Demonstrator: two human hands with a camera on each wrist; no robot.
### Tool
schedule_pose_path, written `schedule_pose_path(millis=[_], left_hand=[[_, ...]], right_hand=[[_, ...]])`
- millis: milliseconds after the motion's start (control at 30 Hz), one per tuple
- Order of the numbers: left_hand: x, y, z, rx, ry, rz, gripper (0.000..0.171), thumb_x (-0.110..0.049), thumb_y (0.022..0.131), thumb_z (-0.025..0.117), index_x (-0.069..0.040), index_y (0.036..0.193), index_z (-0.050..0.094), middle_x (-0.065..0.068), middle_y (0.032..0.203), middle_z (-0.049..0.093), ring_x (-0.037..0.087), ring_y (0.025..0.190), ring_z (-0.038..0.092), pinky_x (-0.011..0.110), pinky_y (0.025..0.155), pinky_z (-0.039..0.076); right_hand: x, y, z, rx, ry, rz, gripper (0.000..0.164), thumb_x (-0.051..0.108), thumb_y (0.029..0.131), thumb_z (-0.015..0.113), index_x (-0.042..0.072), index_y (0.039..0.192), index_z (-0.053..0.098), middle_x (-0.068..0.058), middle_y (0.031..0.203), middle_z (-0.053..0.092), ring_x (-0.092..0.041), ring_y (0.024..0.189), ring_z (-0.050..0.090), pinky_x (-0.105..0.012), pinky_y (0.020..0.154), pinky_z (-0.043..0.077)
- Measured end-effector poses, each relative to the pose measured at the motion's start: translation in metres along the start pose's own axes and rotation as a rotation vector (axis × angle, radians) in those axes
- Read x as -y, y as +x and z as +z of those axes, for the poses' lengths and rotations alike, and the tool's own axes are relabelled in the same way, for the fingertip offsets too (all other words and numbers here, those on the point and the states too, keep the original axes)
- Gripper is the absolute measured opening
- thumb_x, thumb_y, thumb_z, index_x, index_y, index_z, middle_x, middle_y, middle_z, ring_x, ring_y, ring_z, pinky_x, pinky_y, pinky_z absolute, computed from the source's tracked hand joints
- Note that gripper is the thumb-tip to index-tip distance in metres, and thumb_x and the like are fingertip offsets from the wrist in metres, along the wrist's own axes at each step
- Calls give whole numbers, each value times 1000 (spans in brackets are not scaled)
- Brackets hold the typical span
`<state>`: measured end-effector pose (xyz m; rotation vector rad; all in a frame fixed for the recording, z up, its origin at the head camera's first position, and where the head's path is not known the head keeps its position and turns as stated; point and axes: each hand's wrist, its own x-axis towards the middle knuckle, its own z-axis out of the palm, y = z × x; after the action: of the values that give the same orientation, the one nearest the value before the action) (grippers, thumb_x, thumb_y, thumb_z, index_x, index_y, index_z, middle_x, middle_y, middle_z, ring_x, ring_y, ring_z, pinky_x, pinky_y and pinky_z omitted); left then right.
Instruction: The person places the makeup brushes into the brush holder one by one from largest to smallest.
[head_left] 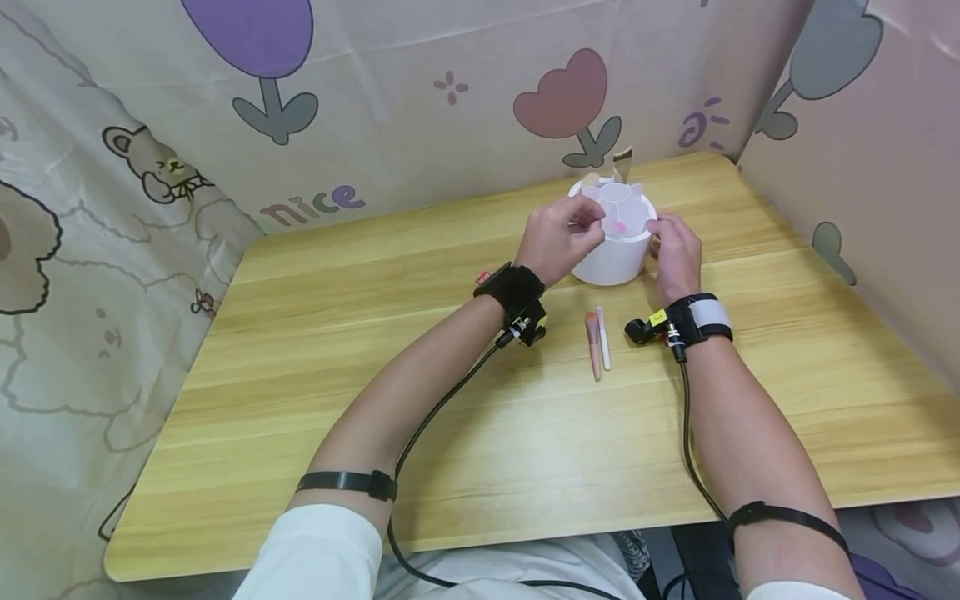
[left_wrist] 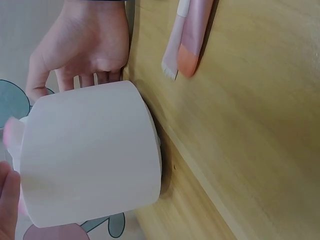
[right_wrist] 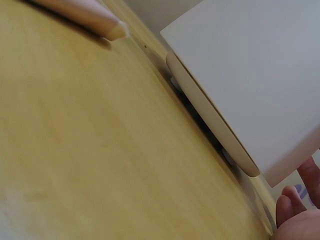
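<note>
A white round desktop organizer (head_left: 611, 262) stands at the back of the table, with several clear compartments (head_left: 617, 193) in its top and a small pink thing (head_left: 619, 227) inside. My left hand (head_left: 558, 237) is over its left rim, thumb and fingertips close together; I cannot tell whether something thin is between them. In the left wrist view, only the fingertips (left_wrist: 7, 200) show beside the rim. On the other side my right hand (head_left: 678, 250) holds the organizer by its right rim. The right wrist view has that hand's curled fingers (right_wrist: 292, 202) beside the white wall.
Two slim makeup brushes, a pink one (head_left: 593, 342) and a white one (head_left: 603, 337), lie side by side in front of the organizer. Brush heads (head_left: 622, 164) stick up at its back. Patterned curtains (head_left: 420, 100) border the wooden table (head_left: 337, 350). Black cables (head_left: 435, 408) run along both arms.
</note>
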<state>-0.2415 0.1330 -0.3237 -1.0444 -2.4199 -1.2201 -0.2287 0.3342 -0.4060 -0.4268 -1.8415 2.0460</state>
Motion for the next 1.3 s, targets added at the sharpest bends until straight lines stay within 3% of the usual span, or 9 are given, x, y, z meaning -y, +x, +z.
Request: schedule_pose_path(millis=[167,400,533,833,1067,1300], left_hand=[[1,-2,1,13,2,4,14,-3,95,63,2,104,71,14,103,78,17,94,74,8,89,56],[3,-9,1,14,1,2,14,-3,94,63,3,105,72,14,103,78,18,93,74,8,88,55],[7,-13,2,34,33,-17,15,-6,95,63,1,104,73,12,100,79,16,91,74,9,86,56],[11,-19,4,226,147,-182,16,-19,97,65,-7,102,76,6,99,81,13,91,75,13,78,53],[12,-24,9,307,184,-181,15,-19,94,70,-9,96,79,4,95,81,10,84,73,11,71,49],[11,-31,13,486,267,-192,18,-22,94,70,-11,88,82,-2,80,76,3,62,53,11,57,36]], right_hand=[[0,-1,-1,14,14,6,39,31,97,59,16,132,70,7,132,64,-7,124,49,-44,122,34],[0,-2,1,12,22,10,40,30,96,60,17,132,70,8,130,66,-6,118,50,-36,108,36],[-1,-2,1,12,13,3,40,31,97,59,16,132,70,7,130,65,-7,118,50,-37,109,36],[-2,0,1,8,5,-24,41,31,97,58,14,133,69,8,128,64,-6,116,48,-35,105,35],[0,1,1,17,16,-14,40,32,97,59,15,132,68,8,130,63,-6,118,47,-36,108,34],[-1,2,1,14,22,-19,37,31,98,59,15,129,69,9,125,63,-7,116,47,-35,106,34]])
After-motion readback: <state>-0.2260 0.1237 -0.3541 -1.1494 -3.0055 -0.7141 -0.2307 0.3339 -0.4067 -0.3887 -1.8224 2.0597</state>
